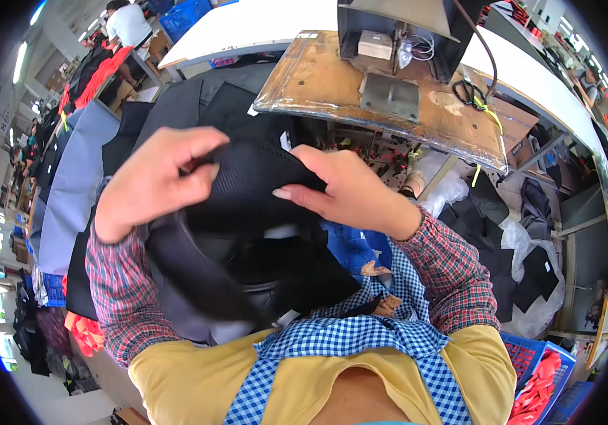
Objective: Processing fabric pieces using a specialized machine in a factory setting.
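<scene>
Pinching black cloth (251,180) in the right hand (353,185) and, hard to see, maybe in the left hand (154,177) too, near a brown table (307,79).

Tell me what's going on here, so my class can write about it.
A person in a blue-and-white checked apron is handling a black fabric piece above the lap. The right hand grips its right side; the left hand has fingertips at its left edge, though how firmly they hold is unclear. A dark strip curves below, blurred. Ahead, a worn wooden table bears dark-handled scissors, and more dark fabric lies beyond the left hand.
</scene>
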